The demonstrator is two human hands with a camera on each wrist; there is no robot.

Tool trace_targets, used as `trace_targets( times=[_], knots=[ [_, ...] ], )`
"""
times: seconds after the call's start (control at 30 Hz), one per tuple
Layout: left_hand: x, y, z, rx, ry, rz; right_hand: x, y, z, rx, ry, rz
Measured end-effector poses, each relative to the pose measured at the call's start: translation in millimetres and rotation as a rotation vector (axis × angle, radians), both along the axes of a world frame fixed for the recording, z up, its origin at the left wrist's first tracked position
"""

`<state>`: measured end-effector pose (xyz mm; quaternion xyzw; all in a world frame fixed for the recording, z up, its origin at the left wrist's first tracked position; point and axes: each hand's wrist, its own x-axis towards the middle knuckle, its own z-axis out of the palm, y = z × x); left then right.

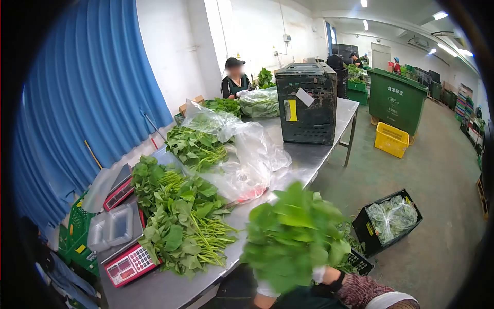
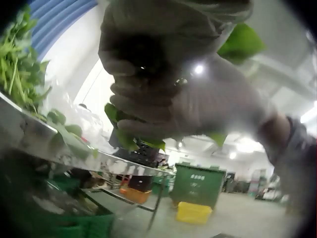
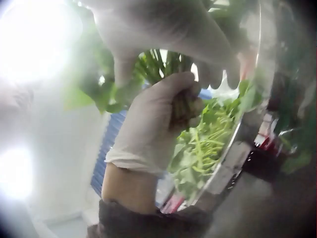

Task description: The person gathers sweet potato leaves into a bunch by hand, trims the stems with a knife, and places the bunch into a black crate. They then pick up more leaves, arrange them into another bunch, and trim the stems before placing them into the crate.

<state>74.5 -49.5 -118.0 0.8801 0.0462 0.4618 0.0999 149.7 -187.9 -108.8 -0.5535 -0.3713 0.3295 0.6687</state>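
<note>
A thick bunch of leafy greens [image 1: 296, 234] is held up at the table's near edge, blurred in the head view. My gloved left hand [image 1: 266, 289] is low behind its leaves; in the right wrist view this left hand [image 3: 148, 121] grips the stems [image 3: 161, 64]. The gloved right hand [image 1: 323, 275] is at the bunch's other side. Seen from the left wrist, the right hand [image 2: 198, 106] has its fingers curled round the bunch, just below the left hand [image 2: 168, 29]. Leaves hide most fingers in the head view.
Greens [image 1: 185, 221], clear plastic bags [image 1: 247, 159], a red scale [image 1: 131, 265] and a black crate [image 1: 307, 105] stand on the metal table [image 1: 200, 288]. On the floor are a crate of bagged greens [image 1: 393, 219] and a yellow basket [image 1: 392, 139]. A person [image 1: 235, 80] is across the table.
</note>
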Motion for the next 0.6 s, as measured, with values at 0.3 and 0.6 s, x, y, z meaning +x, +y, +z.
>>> trace_targets(
  times=[0.3,0.6],
  knots=[
    [-17.0,-6.9,72.0,-0.047,0.412,0.218,10.3,54.5,31.5,0.165,-0.741,-0.283],
    [-96.4,36.2,95.6,-0.287,0.254,0.049,127.4,96.5,173.5,0.295,-0.684,0.085]
  ],
)
